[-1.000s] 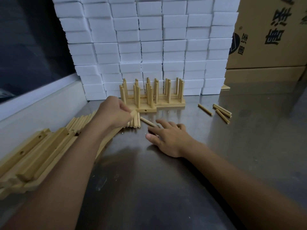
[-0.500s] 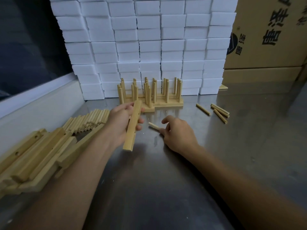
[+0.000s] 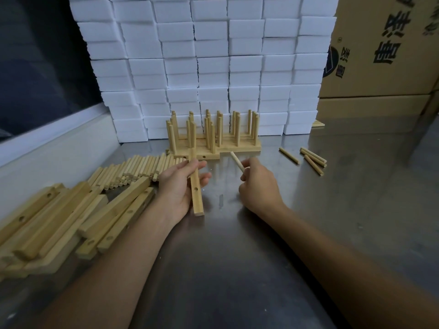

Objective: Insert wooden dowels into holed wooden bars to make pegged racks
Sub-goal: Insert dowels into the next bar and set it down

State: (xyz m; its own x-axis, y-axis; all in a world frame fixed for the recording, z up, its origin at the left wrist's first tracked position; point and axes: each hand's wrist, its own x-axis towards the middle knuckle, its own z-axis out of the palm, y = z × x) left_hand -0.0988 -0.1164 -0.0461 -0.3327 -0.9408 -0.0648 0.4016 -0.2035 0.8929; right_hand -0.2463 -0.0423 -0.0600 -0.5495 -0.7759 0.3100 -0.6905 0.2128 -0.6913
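At the centre of the frame the left hand (image 3: 180, 186) grips a pale square-section wooden bar with drilled holes (image 3: 196, 189), fingers and thumb curled round its upper half so that it runs toward the viewer, one hole showing in the face just below the fingers. To its right the right hand (image 3: 257, 186) pinches a short round wooden dowel (image 3: 237, 161) at its lower end, the free tip slanting up and to the left. Bar and dowel are near each other but apart — nothing is seated yet.

This looks like the start of a fresh rack: both parts are in hand and the first peg is waiting to go in. The next move calls for tipping the dowel square to the drilled face, meeting a hole with its tip and pressing it home while the left hand braces the bar.

Behind the hands, in the upper middle, finished pegged racks (image 3: 213, 138) stand side by side against a wall of stacked white foam blocks (image 3: 209, 67). A row of loose dowels (image 3: 133, 169) lies left of centre, a heap of unpegged bars (image 3: 59, 222) fills the lower left, and a few stray dowels (image 3: 311, 160) lie at right on the grey steel counter (image 3: 237, 257). A brown printed carton (image 3: 384, 48) occupies the upper right. Nothing lies between dowel and bar; the left fingers may cover a further hole.
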